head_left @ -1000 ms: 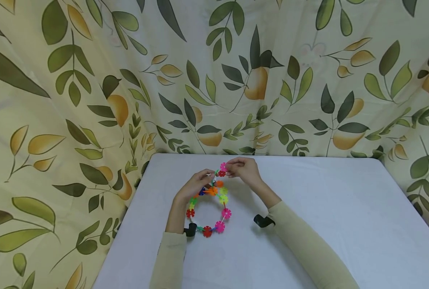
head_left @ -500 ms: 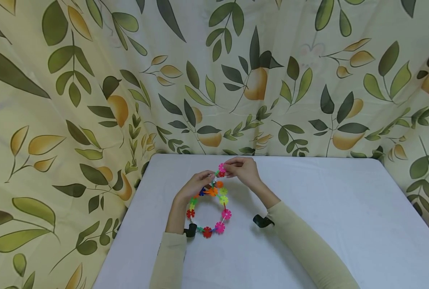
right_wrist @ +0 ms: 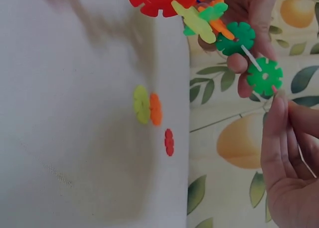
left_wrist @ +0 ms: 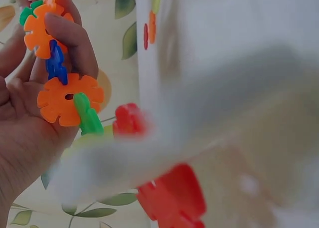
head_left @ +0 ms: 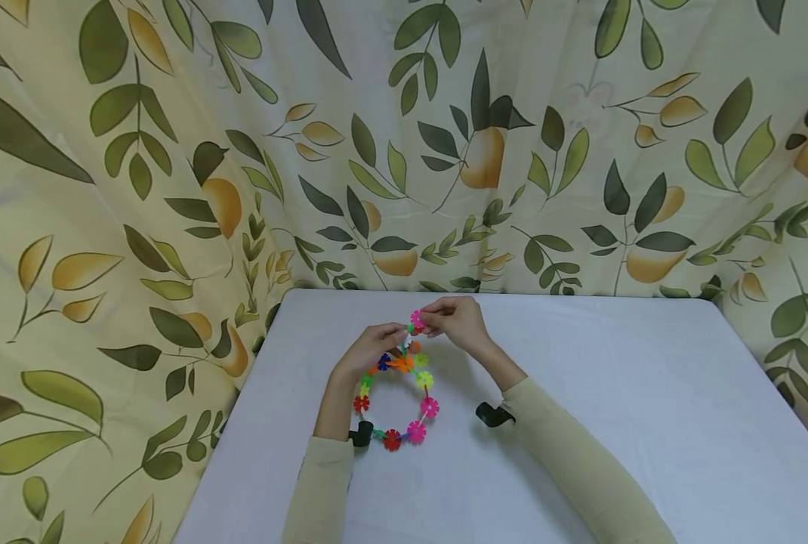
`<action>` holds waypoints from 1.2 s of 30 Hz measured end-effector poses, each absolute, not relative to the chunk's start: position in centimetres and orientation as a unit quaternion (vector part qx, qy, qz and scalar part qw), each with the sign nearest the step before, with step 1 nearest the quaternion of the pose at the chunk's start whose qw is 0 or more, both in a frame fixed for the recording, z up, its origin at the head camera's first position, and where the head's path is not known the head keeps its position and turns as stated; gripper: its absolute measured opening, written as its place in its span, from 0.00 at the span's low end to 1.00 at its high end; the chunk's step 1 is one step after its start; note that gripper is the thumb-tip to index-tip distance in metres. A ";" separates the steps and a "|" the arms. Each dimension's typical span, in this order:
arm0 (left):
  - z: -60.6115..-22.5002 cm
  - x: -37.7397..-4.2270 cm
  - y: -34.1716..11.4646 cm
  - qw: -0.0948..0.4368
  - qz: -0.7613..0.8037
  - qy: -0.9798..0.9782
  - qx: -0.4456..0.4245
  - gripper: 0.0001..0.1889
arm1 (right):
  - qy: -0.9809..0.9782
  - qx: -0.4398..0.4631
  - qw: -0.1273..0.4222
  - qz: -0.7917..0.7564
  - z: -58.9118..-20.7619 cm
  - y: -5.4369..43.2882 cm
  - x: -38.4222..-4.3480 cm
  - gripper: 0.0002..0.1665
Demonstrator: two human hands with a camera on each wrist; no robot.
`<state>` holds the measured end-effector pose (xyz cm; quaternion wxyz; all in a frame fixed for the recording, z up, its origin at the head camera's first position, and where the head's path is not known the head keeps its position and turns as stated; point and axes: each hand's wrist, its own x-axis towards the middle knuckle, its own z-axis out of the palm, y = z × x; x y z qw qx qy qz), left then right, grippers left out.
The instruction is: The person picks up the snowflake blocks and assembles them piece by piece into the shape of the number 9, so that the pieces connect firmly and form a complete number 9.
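A chain of snowflake discs (head_left: 430, 408) in red, pink, yellow, green, orange and blue hangs in a loop under both hands. My left hand (head_left: 368, 353) holds its upper end; in the left wrist view the thumb presses on an orange disc (left_wrist: 36, 31) with a blue disc (left_wrist: 56, 63) linked below. My right hand (head_left: 460, 321) pinches a pink disc (head_left: 416, 319) between thumb and fingertips. In the right wrist view the pink edge meets the rim of a green disc (right_wrist: 265, 77), which a white disc (right_wrist: 251, 58) joins to another green one.
Loose on the white table (head_left: 581, 393) lie a yellow disc (right_wrist: 141, 104), an orange disc (right_wrist: 156, 109) and a red disc (right_wrist: 169, 142), near the far edge. A leaf-patterned curtain (head_left: 547, 151) hangs behind and at the left. Each wrist carries a black camera mount (head_left: 494, 415).
My right hand and the pink disc have shifted slightly left and down, closer to the left hand. The loop has moved a little right and down.
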<state>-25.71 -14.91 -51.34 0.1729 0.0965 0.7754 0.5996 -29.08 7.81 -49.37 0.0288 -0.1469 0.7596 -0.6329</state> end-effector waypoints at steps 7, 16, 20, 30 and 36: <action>-51.4 -25.8 -15.0 0.174 0.608 0.766 0.115 0.20 | 0.760 -0.161 0.054 -0.628 -49.2 8.0 -29.5 0.07; -51.4 -25.7 -15.2 0.178 0.613 0.759 0.128 0.20 | 0.756 -0.160 0.080 -0.630 -49.3 7.9 -29.7 0.07; -51.5 -25.8 -15.2 0.177 0.610 0.761 0.130 0.19 | 0.752 -0.163 0.084 -0.633 -49.4 8.0 -29.7 0.08; -51.6 -25.7 -15.1 0.178 0.620 0.755 0.121 0.20 | 0.742 -0.145 0.056 -0.652 -50.0 7.4 -29.2 0.06; -51.6 -25.8 -15.1 0.177 0.615 0.758 0.123 0.19 | 0.751 -0.151 0.052 -0.641 -49.8 7.6 -29.1 0.07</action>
